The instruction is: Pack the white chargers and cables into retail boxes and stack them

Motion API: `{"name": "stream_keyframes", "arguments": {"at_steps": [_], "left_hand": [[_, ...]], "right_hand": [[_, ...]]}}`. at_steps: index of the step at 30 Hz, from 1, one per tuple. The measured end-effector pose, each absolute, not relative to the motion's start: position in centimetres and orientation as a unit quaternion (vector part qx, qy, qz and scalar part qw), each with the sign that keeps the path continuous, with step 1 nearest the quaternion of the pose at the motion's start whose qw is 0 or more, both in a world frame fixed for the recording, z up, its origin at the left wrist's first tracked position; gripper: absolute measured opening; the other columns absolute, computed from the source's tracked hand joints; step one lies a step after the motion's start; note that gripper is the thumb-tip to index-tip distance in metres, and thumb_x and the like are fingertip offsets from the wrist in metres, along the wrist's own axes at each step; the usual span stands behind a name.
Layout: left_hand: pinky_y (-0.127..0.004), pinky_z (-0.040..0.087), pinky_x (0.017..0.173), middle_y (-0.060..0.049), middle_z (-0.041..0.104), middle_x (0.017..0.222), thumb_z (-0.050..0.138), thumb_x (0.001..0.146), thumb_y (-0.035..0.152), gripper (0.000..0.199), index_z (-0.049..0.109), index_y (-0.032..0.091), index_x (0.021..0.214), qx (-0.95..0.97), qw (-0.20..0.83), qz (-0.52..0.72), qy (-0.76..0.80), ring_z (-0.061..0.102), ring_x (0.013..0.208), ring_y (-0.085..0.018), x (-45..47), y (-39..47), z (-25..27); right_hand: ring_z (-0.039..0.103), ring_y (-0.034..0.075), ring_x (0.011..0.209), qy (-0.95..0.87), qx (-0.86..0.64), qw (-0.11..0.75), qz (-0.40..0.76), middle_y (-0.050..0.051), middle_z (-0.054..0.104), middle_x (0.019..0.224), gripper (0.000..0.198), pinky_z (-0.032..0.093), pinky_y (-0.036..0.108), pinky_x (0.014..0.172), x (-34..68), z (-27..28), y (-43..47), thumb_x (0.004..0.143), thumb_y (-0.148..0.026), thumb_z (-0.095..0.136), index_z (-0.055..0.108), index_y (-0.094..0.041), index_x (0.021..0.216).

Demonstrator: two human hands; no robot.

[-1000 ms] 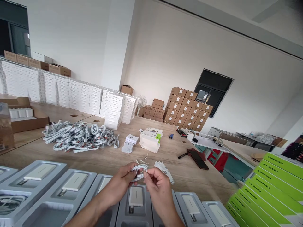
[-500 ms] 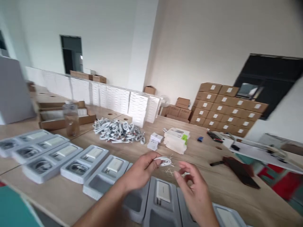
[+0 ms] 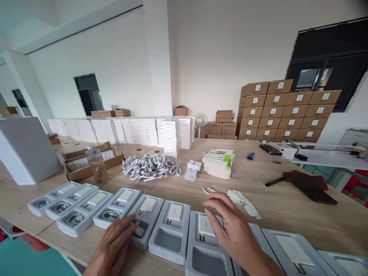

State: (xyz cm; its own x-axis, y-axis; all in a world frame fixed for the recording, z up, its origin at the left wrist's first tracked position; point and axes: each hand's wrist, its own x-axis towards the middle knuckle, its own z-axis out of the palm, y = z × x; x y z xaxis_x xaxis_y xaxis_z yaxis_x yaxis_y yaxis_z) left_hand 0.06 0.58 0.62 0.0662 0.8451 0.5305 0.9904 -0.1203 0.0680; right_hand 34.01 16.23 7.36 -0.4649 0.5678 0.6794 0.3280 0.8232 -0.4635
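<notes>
My left hand point(image 3: 113, 245) lies low at the near side of the row of grey trays, fingers stretched over a compartment that has a coiled cable point(image 3: 140, 230) in it. Part of that coil is hidden under the fingertips. In the same tray a white charger point(image 3: 148, 204) fills the upper recess. My right hand point(image 3: 230, 228) is raised over the trays to the right, fingers apart and holding nothing. Below it, another white charger point(image 3: 206, 226) is partly covered. Between the hands stands a grey tray point(image 3: 185, 245) with a charger and a bare lower compartment.
A heap of white cables point(image 3: 151, 167) lies mid-table, with small cards point(image 3: 192, 172) and a stack of printed papers point(image 3: 217, 164) beside it. A bottle point(image 3: 97, 165) stands by an open carton point(image 3: 117, 161). Stacked white boxes point(image 3: 168, 134) line the back; a dark case point(image 3: 310, 186) lies right.
The left hand has gone from holding a coiled cable above the table down to a tray, where a coil now sits. The right hand has stayed empty. The view has tilted up.
</notes>
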Motion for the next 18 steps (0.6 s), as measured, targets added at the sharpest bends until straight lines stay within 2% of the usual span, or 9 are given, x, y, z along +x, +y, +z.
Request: {"name": "stream_keyframes", "arguments": {"at_steps": [4,8,14,18], "left_hand": [[-0.045,0.032,0.116,-0.003,0.051,0.146,0.049,0.093,0.023,0.048,0.047,0.035,0.139,-0.715,0.175,-0.254,-0.628,0.045,0.135,-0.027,1.4,-0.2,-0.9],[-0.037,0.023,0.119,-0.001,0.062,0.135,0.056,0.090,0.025,0.045,0.052,0.034,0.134,-0.722,0.191,-0.235,-0.623,0.055,0.125,-0.022,1.3,0.3,-0.6],[-0.044,0.031,0.114,0.000,0.071,0.117,0.053,0.092,0.029,0.031,0.062,0.035,0.121,-0.730,0.116,-0.181,-0.649,0.064,0.109,-0.023,1.4,1.5,1.6],[-0.050,0.028,0.115,0.001,0.074,0.109,0.055,0.091,0.037,0.024,0.066,0.037,0.111,-0.735,0.074,-0.171,-0.652,0.067,0.103,-0.024,1.7,2.3,4.4]], "right_hand": [[0.063,0.019,0.084,-0.860,-0.238,0.438,0.109,0.008,0.060,0.106,0.018,0.054,0.030,0.069,33.7,7.5,15.6,0.094,-0.020,0.046,0.061,-0.025,0.102],[0.062,0.018,0.081,-0.871,-0.227,0.424,0.099,0.008,0.060,0.105,0.018,0.053,0.030,0.068,33.3,7.7,15.1,0.094,-0.019,0.045,0.061,-0.025,0.100],[0.061,0.017,0.080,-0.877,-0.222,0.412,0.105,0.007,0.059,0.104,0.017,0.051,0.030,0.069,33.0,7.7,14.9,0.094,-0.018,0.044,0.059,-0.025,0.097],[0.060,0.017,0.080,-0.880,-0.224,0.408,0.092,0.006,0.059,0.103,0.018,0.050,0.030,0.069,32.9,7.5,14.9,0.093,-0.016,0.044,0.059,-0.025,0.096]]}}
